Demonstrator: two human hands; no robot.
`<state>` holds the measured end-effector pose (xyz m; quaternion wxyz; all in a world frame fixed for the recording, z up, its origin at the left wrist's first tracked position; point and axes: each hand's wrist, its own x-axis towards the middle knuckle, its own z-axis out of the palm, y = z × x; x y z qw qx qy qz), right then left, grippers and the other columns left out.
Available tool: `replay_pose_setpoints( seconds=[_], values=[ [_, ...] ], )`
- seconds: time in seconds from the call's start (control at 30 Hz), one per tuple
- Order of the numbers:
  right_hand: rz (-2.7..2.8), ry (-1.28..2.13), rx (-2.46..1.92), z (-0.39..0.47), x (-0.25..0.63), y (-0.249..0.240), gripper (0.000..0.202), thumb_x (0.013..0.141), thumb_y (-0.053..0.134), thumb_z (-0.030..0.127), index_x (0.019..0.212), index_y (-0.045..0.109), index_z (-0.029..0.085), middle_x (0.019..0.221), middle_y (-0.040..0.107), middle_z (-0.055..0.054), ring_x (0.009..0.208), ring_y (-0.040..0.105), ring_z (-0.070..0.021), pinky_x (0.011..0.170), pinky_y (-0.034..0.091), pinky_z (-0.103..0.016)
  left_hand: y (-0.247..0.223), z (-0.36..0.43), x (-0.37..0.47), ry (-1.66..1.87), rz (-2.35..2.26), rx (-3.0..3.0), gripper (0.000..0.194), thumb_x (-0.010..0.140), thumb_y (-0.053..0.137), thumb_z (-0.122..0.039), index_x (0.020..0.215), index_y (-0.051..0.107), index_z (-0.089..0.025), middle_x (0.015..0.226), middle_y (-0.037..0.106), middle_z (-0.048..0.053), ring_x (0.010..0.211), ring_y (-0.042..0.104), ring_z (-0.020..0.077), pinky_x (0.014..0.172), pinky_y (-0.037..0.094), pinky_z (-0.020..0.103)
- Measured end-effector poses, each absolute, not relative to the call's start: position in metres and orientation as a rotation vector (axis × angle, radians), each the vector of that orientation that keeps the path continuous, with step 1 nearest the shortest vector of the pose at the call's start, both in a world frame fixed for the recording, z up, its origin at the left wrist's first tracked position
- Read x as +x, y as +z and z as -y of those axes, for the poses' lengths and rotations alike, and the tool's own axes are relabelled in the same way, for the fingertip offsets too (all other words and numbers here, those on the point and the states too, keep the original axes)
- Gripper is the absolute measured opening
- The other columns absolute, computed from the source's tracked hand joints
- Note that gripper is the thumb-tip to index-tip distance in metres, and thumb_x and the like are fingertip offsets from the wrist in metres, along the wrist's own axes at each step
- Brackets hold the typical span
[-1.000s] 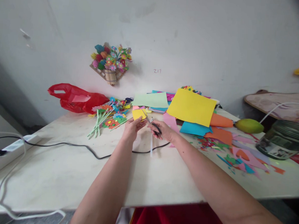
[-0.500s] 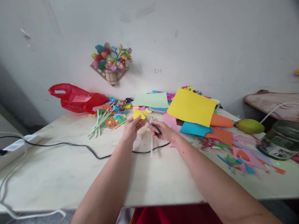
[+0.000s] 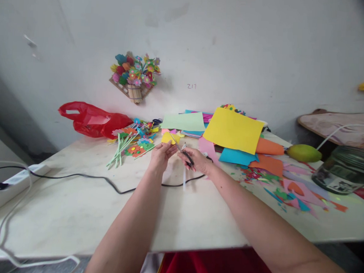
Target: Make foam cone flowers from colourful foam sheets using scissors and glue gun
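Note:
Over the middle of the table, my left hand (image 3: 162,152) pinches a small piece of yellow craft foam (image 3: 169,138) at its lower edge. My right hand (image 3: 196,159) is wrapped round the black handles of a pair of scissors (image 3: 187,156). The blades point up and to the left and meet the yellow piece close to my left fingertips. Just how far the blades are apart is too small to tell. Beneath my hands, a thin whitish strip (image 3: 184,180) stands out over a black cable.
Foam flowers with pale green stems (image 3: 121,148) and a red plastic bag (image 3: 95,120) lie at the left. Coloured sheets, one yellow (image 3: 233,130), are stacked at the back right. Scraps (image 3: 300,194) and a glass jar (image 3: 345,169) are at the right. A black cable (image 3: 86,175) crosses the table.
My right hand and the scissors have shifted slightly left, toward the yellow piece. The yellow piece has turned a little in my left hand.

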<state>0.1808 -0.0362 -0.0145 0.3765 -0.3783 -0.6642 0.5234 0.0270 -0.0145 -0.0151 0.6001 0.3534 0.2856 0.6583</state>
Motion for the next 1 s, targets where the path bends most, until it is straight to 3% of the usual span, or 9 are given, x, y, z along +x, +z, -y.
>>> replay_pose_setpoints(
  seconds=[1.0],
  values=[
    [1.697, 1.303, -0.992, 0.0390, 0.1831, -0.0132, 0.038, 0.075, 0.056, 0.057, 0.074, 0.048, 0.020, 0.055, 0.049, 0.005, 0.038, 0.045, -0.0066, 0.029, 0.026, -0.018, -0.0158, 0.0141, 0.0256, 1.489, -0.651, 0.851, 0.025, 0.061, 0.078, -0.022, 0.066, 0.055, -0.015, 0.065, 0.068, 0.003, 0.063, 0.067, 0.0148, 0.070, 0.052, 0.028]
  ],
)
